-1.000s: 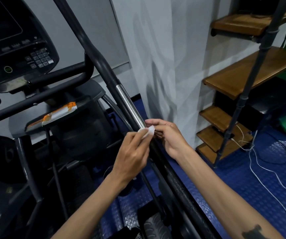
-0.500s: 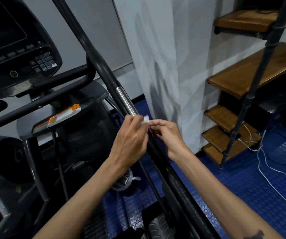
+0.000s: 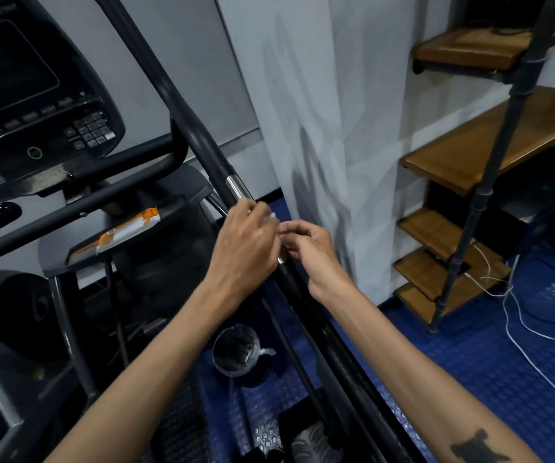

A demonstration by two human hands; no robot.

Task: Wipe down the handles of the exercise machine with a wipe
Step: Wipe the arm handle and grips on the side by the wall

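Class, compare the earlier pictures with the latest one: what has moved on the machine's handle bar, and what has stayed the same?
Both hands have slid the wipe up the chrome sleeve of the handle bar. The left hand now covers most of the wipe, and less chrome shows above it. The right hand still pinches it from the other side. The wipes packet stays on the tray.

Blue studded floor, white cable

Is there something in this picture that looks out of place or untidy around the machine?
Yes. White cables trail loose across the blue floor by the wooden steps. An orange and white packet lies on the machine's ledge. Nothing looks spilled or broken.
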